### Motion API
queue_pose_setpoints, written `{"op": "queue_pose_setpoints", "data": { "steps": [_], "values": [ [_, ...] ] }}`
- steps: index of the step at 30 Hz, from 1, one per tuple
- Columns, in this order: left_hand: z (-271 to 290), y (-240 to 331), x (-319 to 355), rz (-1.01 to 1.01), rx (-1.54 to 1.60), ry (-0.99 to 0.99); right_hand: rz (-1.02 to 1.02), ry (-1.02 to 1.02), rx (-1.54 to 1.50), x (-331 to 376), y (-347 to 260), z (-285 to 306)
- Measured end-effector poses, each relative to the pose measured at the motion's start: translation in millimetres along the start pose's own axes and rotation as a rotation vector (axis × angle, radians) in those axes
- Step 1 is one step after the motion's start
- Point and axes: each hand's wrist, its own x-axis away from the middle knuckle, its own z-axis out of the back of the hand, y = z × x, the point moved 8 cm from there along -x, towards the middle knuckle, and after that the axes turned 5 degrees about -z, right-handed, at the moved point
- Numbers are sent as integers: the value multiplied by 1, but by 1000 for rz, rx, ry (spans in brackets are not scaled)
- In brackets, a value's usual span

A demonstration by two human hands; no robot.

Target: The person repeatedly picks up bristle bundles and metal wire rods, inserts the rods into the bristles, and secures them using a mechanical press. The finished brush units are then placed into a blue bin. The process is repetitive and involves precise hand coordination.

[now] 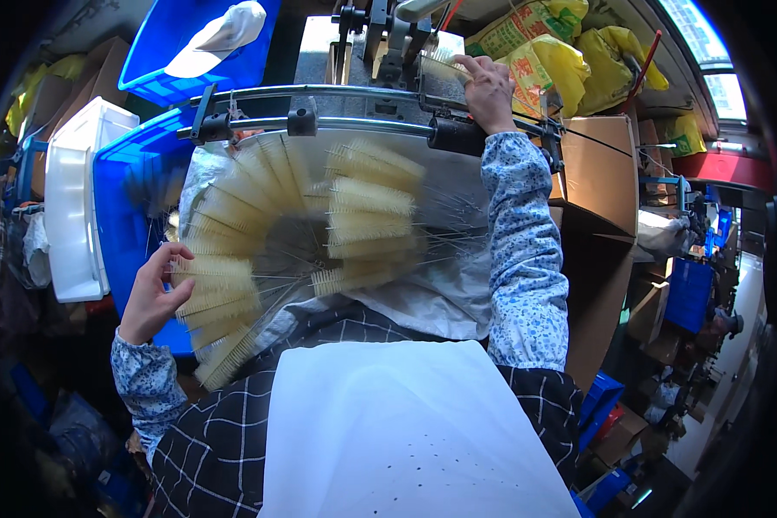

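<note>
Left hand [153, 289] sits at about 8 o'clock in the view, fingers [176, 252] loosely curled with the tips resting on the outer end of the cream bristle brushes [233, 259], thumb tucked against the same bunch. The wrist is bent back, and the floral sleeve [142, 380] runs down toward 7 o'clock.

The brushes fan out in a big arc across the middle, wire stems meeting near the centre, all lying on a pale sheet [440, 259] over the lap.

Right hand [488, 91] is way up at 1 o'clock, arm stretched almost straight. Its fingers are bent down over a single brush [445, 73] at the machine [388, 34], pinching it near the metal rails [354, 125]. A blue bin [125, 198] sits at 9 o'clock.
</note>
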Motion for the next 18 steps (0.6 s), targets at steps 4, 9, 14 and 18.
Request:
{"op": "queue_pose_setpoints", "data": {
  "steps": [4,9,14,18],
  "values": [
    [3,24,-5,-159,65,72,27,-9,21,-13,-5,-9],
    [16,55,0,-353,37,143,16,-19,68,-10,4,-5],
    [33,70,17,-455,62,254,-159,111,154,16,35,21],
    [38,76,14,-490,82,305,-327,31,0,30,68,18]
  ]
}}
